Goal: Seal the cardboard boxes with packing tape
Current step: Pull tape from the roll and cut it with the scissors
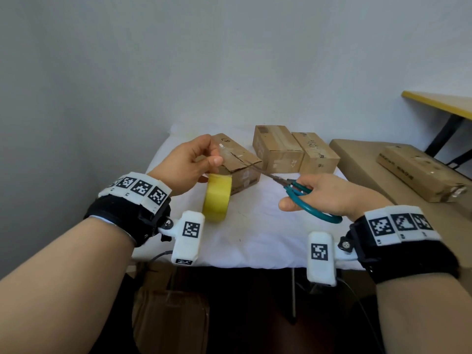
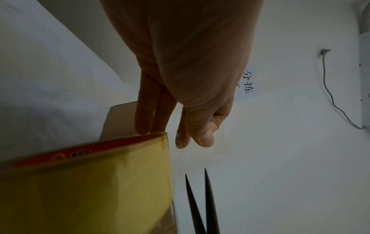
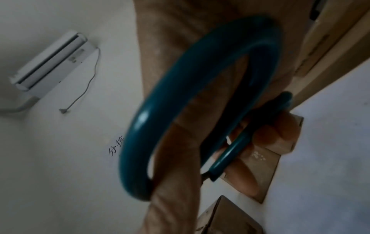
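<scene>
My left hand (image 1: pixel 213 152) pinches the end of a clear strip of packing tape (image 2: pixel 179 140) between thumb and forefinger, just in front of the nearest cardboard box (image 1: pixel 238 163). Below it the yellow tape roll (image 1: pixel 217 198) stands on edge, and my lower fingers (image 2: pixel 141 120) touch its rim. My right hand (image 1: pixel 298 195) grips teal-handled scissors (image 1: pixel 310 200). Their blades (image 2: pixel 200 205) are slightly apart and point at the strip beside that box's near corner. Two more cardboard boxes (image 1: pixel 277 148) (image 1: pixel 318 153) stand side by side behind.
A white cloth covers the table (image 1: pixel 255 226), whose near edge lies just past my wrists. On a brown side table (image 1: pixel 357 159) at the right lies a long flat cardboard box (image 1: pixel 419 178). A yellow-edged table (image 1: pixel 439 103) stands beyond. The wall is close behind.
</scene>
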The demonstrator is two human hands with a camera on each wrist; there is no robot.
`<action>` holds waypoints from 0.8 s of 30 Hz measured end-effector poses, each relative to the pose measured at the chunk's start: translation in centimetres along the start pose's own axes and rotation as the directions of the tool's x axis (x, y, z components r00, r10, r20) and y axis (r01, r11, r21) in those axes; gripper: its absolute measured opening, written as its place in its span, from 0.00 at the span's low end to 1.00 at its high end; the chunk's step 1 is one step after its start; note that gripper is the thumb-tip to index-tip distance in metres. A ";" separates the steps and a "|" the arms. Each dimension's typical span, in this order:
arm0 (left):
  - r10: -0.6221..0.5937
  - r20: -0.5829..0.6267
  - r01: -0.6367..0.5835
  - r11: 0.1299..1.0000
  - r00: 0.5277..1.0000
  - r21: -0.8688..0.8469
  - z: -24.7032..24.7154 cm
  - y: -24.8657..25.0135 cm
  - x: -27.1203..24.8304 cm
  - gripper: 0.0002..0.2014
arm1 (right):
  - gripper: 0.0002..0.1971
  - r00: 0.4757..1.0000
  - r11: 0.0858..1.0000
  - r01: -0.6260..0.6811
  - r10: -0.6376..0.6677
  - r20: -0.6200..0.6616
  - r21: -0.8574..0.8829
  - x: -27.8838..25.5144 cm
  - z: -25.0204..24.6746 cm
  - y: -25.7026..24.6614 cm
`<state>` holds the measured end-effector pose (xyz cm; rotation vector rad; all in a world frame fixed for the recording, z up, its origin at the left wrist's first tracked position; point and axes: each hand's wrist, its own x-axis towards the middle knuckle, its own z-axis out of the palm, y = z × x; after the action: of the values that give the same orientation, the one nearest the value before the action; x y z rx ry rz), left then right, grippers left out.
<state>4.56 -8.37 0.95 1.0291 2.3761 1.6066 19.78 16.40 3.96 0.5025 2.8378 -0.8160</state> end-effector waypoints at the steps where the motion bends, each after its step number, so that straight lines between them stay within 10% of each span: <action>1: 0.000 0.001 0.000 1.000 1.000 0.010 -0.2 -0.1 -0.1 0.08 | 0.37 1.000 0.999 0.009 -0.008 0.023 -0.042 -0.2 0.0 -0.2; 24: -0.053 -0.011 0.051 0.990 0.999 -0.130 -0.2 -0.2 -1.2 0.09 | 0.47 0.991 0.950 0.116 -0.131 -0.032 -0.289 1.5 3.2 -4.7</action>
<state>5.30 -9.24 0.54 0.9268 2.2524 1.7292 16.83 11.34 3.20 0.3106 2.9883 -0.3995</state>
